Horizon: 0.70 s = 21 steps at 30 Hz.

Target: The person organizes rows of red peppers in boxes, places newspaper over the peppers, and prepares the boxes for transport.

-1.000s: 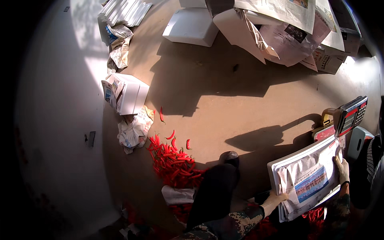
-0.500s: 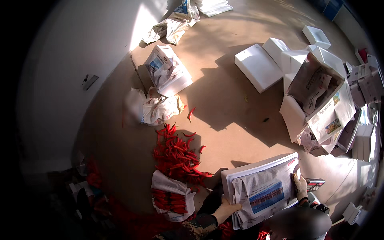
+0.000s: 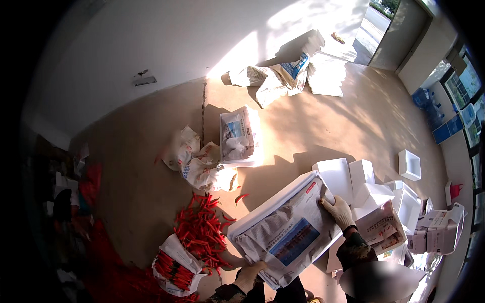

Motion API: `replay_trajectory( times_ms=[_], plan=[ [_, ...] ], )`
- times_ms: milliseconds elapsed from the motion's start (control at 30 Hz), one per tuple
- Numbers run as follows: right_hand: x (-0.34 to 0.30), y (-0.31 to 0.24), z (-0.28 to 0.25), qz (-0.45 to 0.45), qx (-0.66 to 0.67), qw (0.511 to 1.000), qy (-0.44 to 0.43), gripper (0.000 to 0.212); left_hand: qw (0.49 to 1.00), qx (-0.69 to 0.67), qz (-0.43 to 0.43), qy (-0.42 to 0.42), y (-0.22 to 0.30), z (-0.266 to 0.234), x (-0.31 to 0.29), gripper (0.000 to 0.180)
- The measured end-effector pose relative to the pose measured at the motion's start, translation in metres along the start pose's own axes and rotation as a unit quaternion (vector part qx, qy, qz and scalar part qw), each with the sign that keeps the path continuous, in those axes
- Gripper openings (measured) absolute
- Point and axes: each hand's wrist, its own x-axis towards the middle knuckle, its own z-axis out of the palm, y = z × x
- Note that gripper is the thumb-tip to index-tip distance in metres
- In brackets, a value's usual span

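Observation:
Both my hands hold a white foam box [image 3: 269, 206] tilted in front of me, with newspaper [image 3: 302, 206] spread over its face. At the box's lower left corner, my left hand [image 3: 249, 276] is closed on the edge. My right hand [image 3: 339, 212], in a pale glove, grips the opposite edge at the upper right. The newspaper has a blue picture on it; what is inside the box is hidden. Left of the box lies a heap of red chili peppers [image 3: 201, 233]. Below the heap, newspaper [image 3: 180, 251] wraps a neat row of red chilies [image 3: 172, 271].
Another newspaper-lined foam box [image 3: 255, 155] stands ahead, beside crumpled printed sacks [image 3: 207, 169]. Several white foam boxes [image 3: 333, 177] and a newspaper-lined one [image 3: 380, 230] are clustered at right. More sacks [image 3: 280, 83] and stacked white foam pieces [image 3: 326, 70] lie by the far wall.
The view has swung up, bringing the doorway and windows in. The foam box has turned and tilted in both my hands, its right end raised. Both hands still hold it.

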Motion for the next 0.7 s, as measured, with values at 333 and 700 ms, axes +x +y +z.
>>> replay_trajectory(
  times_ms=[333, 700],
  plan=[
    [0.298, -0.269, 0.041, -0.211, -0.133, 0.949, -0.193, 0.086, 0.99, -0.068, 0.081, 0.094, 0.081, 0.037, 0.186, 0.027],
    [0.61, -0.384, 0.131, -0.288, -0.193, 0.899, -0.267, 0.079, 0.92, -0.347, 0.081, 0.161, 0.306, 0.1, 0.381, 0.051]
  ],
)
